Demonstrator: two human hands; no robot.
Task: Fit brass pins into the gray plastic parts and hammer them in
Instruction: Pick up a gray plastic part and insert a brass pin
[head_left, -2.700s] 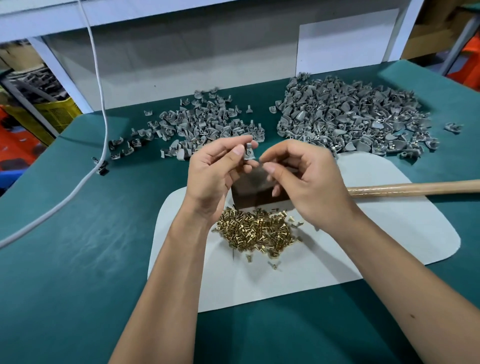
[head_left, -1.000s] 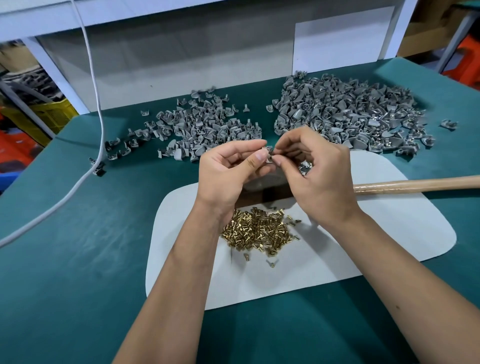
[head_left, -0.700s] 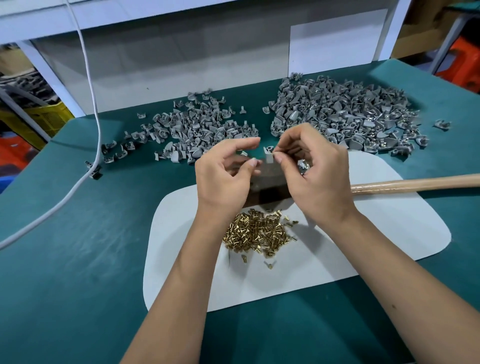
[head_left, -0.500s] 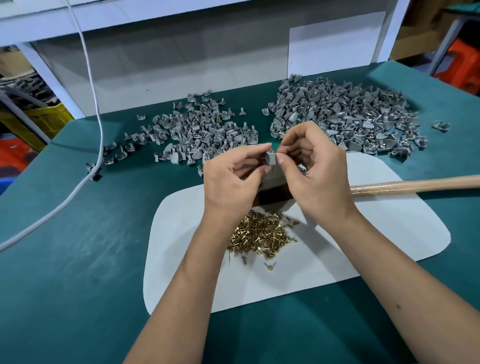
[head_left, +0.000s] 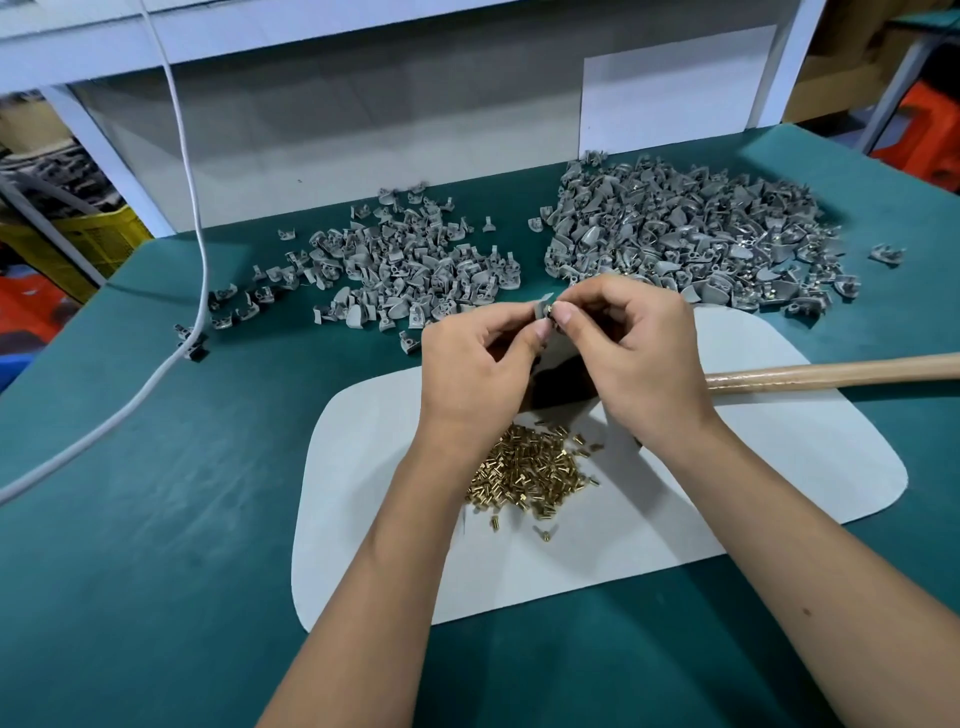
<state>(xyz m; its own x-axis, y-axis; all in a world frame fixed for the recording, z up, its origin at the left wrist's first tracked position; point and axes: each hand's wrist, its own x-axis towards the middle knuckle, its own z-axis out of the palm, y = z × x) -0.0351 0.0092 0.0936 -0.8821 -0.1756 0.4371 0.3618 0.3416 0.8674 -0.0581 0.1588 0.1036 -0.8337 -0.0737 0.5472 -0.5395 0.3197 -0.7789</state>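
Above the white mat (head_left: 779, 467), both hands met in mid-air! The left hand (head_left: 470, 364) pinched a small gray plastic part (head_left: 541, 310) between thumb and forefinger, its flat face turned toward the right. The right hand (head_left: 639, 353) pinched a brass pin (head_left: 551, 310) at its fingertips, the pin lying roughly left-to-right and pressed against the part. How deep it sat was too small to tell. Below the wrists, a heap of loose brass pins (head_left: 530, 475) lay on the mat. A wooden hammer handle (head_left: 831, 373) stretched off to the right, its head hidden behind the hands. Farther back on the green tabletop (head_left: 156, 519) sat a left pile of gray parts (head_left: 405, 270) and a bigger right pile (head_left: 691, 234).
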